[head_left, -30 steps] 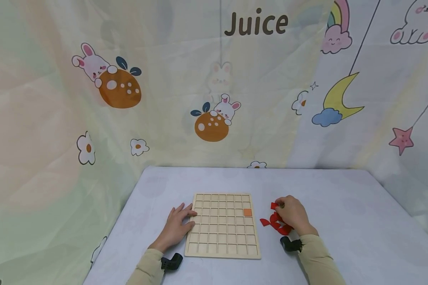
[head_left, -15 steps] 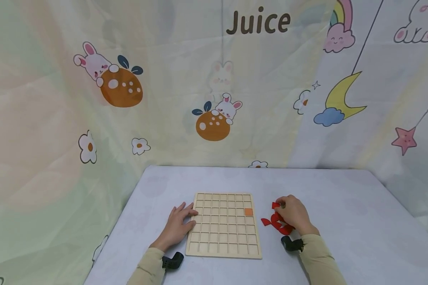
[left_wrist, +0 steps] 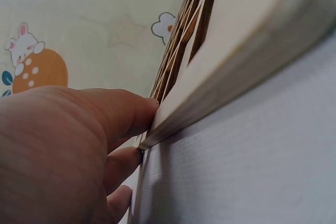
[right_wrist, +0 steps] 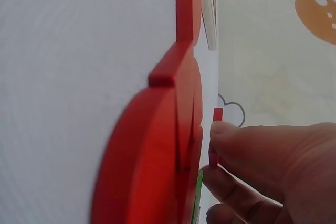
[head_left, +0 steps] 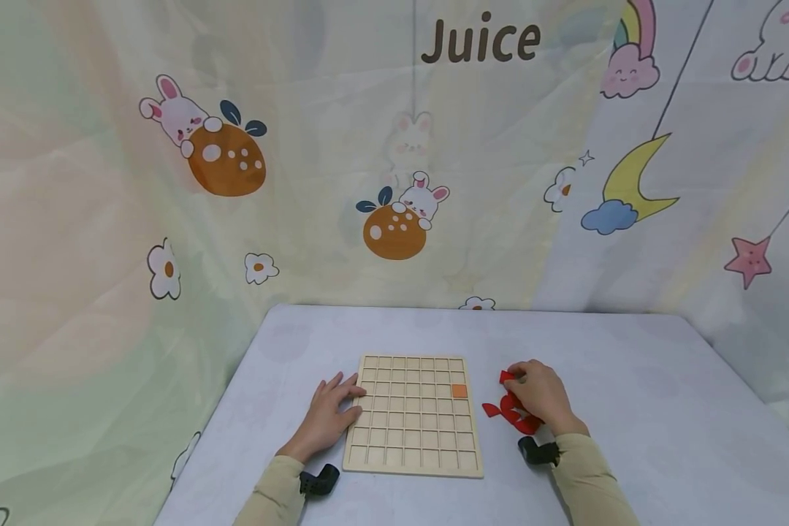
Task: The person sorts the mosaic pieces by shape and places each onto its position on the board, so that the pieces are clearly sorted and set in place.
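Note:
A wooden grid board [head_left: 404, 472] lies flat on the table, with one orange square tile [head_left: 459, 391] in a cell near its right edge. My left hand [head_left: 329, 416] rests at the board's left edge. In the left wrist view the thumb touches the rim's top and the other fingers lie along the side. Right of the board, my right hand [head_left: 542, 394] pinches a thin red piece [right_wrist: 217, 114] between thumb and fingertips. Beneath and beside that hand lie several loose red pieces [head_left: 509, 410], some curved, partly hidden by it.
A green piece [right_wrist: 198, 192] shows behind the red ones in the right wrist view. The white-covered table [head_left: 644, 409] reaches back to a printed cloth backdrop [head_left: 315, 219]. Each wrist wears a black camera, the left one [head_left: 320, 481] close to the board's near-left corner.
The red piece at my right fingertips has shifted slightly left. The left hand stays at the board's edge, and the head view has drifted a little.

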Available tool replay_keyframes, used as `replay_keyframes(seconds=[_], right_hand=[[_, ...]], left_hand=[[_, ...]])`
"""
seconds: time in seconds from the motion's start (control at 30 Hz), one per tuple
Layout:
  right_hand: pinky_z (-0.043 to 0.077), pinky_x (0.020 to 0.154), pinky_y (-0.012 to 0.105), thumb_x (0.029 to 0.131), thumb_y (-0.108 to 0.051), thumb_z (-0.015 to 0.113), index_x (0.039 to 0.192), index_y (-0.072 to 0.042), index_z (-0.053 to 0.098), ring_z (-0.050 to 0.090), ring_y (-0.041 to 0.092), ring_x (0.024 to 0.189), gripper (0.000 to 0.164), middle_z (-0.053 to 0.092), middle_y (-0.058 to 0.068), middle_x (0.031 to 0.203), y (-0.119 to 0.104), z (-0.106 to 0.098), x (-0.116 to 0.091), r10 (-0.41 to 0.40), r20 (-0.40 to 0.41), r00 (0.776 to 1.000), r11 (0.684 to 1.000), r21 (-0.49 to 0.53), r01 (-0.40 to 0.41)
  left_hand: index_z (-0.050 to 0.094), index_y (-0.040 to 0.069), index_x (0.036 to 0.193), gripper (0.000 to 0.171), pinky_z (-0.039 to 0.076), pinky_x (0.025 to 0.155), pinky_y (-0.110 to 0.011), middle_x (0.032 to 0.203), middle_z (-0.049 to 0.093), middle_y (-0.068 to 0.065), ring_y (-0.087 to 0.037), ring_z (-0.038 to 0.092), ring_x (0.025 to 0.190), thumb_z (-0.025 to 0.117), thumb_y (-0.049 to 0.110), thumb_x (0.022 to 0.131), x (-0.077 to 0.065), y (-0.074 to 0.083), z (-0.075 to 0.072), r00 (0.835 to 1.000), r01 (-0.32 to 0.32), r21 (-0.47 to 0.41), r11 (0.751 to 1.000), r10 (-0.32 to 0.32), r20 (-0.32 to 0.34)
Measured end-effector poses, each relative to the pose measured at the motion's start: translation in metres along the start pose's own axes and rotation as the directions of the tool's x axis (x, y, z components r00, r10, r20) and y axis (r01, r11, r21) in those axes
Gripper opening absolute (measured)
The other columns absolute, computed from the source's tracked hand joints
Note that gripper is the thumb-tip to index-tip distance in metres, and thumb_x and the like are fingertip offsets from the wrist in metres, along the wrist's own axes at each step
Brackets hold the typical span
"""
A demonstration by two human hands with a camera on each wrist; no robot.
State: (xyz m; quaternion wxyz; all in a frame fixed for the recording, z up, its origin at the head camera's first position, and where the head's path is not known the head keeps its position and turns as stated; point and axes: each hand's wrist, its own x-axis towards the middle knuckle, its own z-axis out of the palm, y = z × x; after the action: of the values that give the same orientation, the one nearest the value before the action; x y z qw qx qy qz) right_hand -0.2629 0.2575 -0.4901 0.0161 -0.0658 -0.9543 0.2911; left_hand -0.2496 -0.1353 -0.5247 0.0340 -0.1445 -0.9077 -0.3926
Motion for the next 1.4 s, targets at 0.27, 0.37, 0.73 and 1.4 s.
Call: replay_keyframes(seconds=[0.27,0.37,0.73,1.4], right_hand=[[0.055,0.055,0.028,0.086,-0.016,0.071,0.121,0.002,0.062,0.055,0.025,0.081,0.040,0.063,0.017,0.104,-0.006,0.002,-0.003,0.004,0.017,1.000,0.999,0.035,-0.004],[0.054,0.053,0.028,0.087,-0.016,0.070,0.121,0.002,0.062,0.055,0.023,0.076,0.039,0.064,0.016,0.102,-0.008,0.002,-0.002,-0.006,0.016,1.000,0.999,0.040,0.005],[0.051,0.048,0.025,0.086,-0.019,0.072,0.119,0.000,0.064,0.054,0.021,0.071,0.039,0.062,0.016,0.105,-0.014,0.005,-0.004,-0.031,0.007,0.999,0.998,0.052,0.031],[0.055,0.083,0.044,0.088,-0.023,0.072,0.113,-0.012,0.071,0.059,0.023,0.094,0.028,0.065,0.005,0.110,-0.035,0.023,-0.005,-0.224,-0.001,0.975,0.973,-0.051,0.224]], left_hand=[[0.068,0.016,0.111,0.022,0.005,0.119,-0.055,0.148,0.046,-0.014,-0.037,0.024,0.145,0.068,0.012,0.090,0.000,0.000,0.000,1.000,-0.004,0.005,1.000,0.004,0.001],[0.068,0.017,0.111,0.022,0.005,0.119,-0.055,0.149,0.046,-0.014,-0.037,0.024,0.145,0.068,0.011,0.089,0.000,0.000,0.000,1.000,-0.006,0.003,1.000,0.006,0.000],[0.068,0.016,0.112,0.023,0.005,0.119,-0.055,0.148,0.046,-0.012,-0.037,0.025,0.145,0.068,0.011,0.090,-0.001,-0.002,0.001,1.000,-0.017,-0.003,1.000,0.017,-0.002],[0.068,0.015,0.112,0.024,0.005,0.119,-0.056,0.148,0.046,-0.014,-0.038,0.025,0.145,0.069,0.011,0.089,-0.001,-0.002,0.000,1.000,-0.015,-0.006,1.000,0.015,-0.003]])
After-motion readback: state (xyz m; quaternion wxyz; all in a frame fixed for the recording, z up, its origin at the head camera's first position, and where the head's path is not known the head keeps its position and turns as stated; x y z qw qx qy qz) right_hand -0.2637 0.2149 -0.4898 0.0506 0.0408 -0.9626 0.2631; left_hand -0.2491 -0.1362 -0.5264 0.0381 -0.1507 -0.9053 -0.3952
